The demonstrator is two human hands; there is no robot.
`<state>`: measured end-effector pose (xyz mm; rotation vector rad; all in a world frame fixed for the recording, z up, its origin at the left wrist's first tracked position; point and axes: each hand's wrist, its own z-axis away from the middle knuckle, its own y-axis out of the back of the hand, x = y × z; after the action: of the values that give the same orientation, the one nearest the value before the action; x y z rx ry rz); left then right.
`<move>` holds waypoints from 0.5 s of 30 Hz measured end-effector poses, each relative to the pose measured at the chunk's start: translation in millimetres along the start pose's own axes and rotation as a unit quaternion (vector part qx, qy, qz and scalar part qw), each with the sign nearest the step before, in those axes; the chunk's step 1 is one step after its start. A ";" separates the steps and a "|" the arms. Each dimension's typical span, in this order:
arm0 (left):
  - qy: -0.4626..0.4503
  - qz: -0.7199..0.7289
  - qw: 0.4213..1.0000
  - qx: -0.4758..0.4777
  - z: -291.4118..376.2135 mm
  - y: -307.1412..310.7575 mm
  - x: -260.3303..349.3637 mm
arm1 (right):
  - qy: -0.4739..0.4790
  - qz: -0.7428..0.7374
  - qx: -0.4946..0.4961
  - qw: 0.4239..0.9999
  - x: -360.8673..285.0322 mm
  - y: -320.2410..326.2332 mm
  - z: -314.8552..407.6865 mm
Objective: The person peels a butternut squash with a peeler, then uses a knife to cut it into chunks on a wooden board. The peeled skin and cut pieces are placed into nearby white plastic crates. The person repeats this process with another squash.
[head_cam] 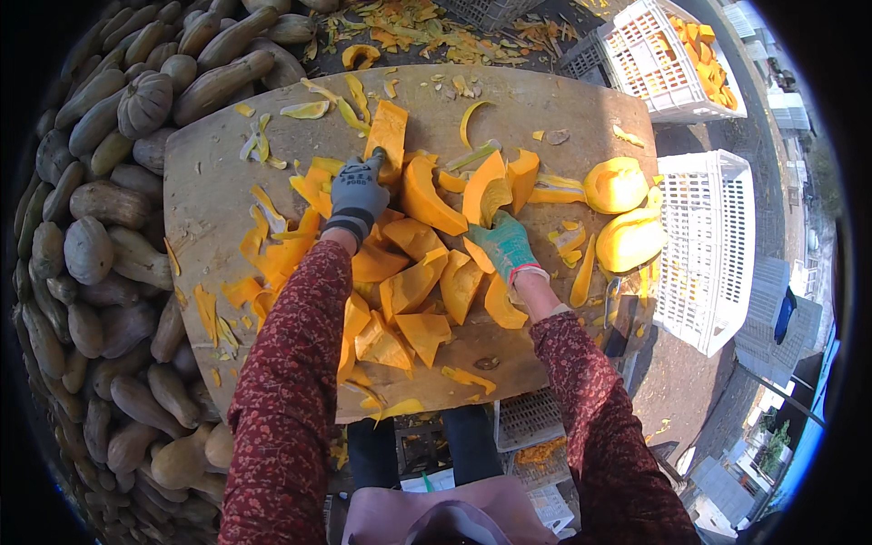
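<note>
My left hand (359, 189), in a grey glove, grips a thick orange pumpkin piece (388, 131) whose far end points away from me. In a green glove, my right hand (505, 244) has its fingers on a curved pumpkin wedge (488, 187); part of the grip is hidden. Between and below the hands lies a heap of cut pumpkin chunks (413, 283) on the wooden board (579, 109). A large crescent slice (429, 197) sits between the two hands. Peelings (272, 248) lie left of the heap.
Two peeled pumpkin halves (630, 235) rest at the board's right edge, near a knife (621, 317). Beside them stands a white plastic crate (705, 248); another crate (647, 58) farther back holds pumpkin chunks. Whole pumpkins (112, 204) are piled along the left.
</note>
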<state>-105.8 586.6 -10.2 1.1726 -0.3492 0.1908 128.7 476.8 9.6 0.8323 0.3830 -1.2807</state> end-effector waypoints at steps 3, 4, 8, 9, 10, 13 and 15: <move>-0.011 0.110 0.993 0.033 -9.0 -29.0 -37.5 | -0.050 -0.112 -0.010 0.992 -2.5 10.9 28.7; -0.001 0.159 0.987 0.040 -12.2 -38.3 -45.9 | -0.064 -0.131 0.008 0.989 -14.8 21.6 48.7; 0.047 0.315 0.947 0.046 -16.9 -58.0 -67.6 | -0.114 -0.234 0.067 0.963 -30.3 66.5 82.3; 0.050 0.323 0.944 0.043 -17.7 -62.2 -68.6 | -0.072 -0.265 0.066 0.959 -15.7 90.4 73.2; 0.049 0.300 0.952 0.036 -18.0 -60.9 -69.3 | -0.048 -0.286 0.072 0.954 -13.8 112.8 66.6; 0.039 0.234 0.971 0.037 -21.0 -68.0 -86.6 | 0.057 -0.363 0.123 0.922 -75.2 211.1 36.5; 0.041 0.172 0.983 0.044 -12.5 -56.5 -70.8 | 0.137 -0.415 0.159 0.885 -134.0 282.5 23.1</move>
<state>-151.2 579.1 -89.2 1.1825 -0.4730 0.5591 353.4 567.4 208.5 1.1950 0.8304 -2.0663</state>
